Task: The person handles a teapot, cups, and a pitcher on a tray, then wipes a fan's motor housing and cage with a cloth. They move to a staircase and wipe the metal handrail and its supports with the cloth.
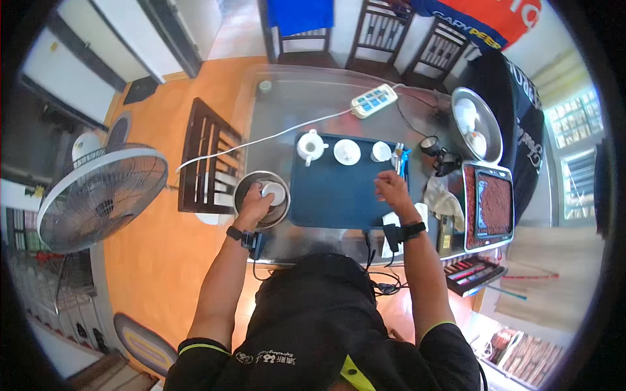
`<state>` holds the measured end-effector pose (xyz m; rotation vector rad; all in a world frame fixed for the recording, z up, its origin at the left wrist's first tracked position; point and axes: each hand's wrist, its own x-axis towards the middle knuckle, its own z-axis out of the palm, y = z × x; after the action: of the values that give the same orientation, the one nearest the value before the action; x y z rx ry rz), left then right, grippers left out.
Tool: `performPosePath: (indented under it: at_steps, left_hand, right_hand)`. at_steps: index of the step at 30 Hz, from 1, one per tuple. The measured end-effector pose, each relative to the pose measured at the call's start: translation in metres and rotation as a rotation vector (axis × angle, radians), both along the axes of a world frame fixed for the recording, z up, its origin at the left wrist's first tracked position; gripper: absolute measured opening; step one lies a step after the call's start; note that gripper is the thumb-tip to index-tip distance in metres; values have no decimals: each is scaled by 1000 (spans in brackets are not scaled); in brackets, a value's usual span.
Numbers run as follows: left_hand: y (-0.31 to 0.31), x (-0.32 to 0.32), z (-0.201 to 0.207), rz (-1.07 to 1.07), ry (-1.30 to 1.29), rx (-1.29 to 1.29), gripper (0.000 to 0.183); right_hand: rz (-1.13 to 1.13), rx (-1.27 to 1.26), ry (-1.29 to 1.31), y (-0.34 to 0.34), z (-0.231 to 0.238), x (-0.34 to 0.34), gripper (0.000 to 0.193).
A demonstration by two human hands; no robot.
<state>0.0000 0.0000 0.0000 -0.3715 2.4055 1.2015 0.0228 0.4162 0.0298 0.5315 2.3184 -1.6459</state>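
My left hand (255, 207) reaches into a round metal bowl (242, 189) at the tray's left and grips a small white cup (274, 193). My right hand (392, 189) hovers over the right part of a dark blue tray (332, 195), its fingers curled in with nothing visible in them. Along the tray's far side stand a white pot with side handles (311, 147), a white lidded bowl (347, 152) and a small white cup-like piece (381, 152). Blue and silver utensils (403, 158) lie at the tray's far right corner.
A white power strip (373, 101) lies beyond the tray, its cord running left. To the right are a large metal basin (476, 124), a cloth (445, 199) and a tray of reddish-brown grains (493, 202). A chair (207, 156) and a fan (103, 197) stand left.
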Motion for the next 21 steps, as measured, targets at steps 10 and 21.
performPosePath:
  at_steps: [10, 21]
  left_hand:
    - [7, 7, -1, 61, 99, 67, 44]
    - [27, 17, 25, 79, 141, -27, 45]
  right_hand:
    - [-251, 146, -7, 43, -19, -56, 46]
    - [-179, 41, -51, 39, -30, -69, 28]
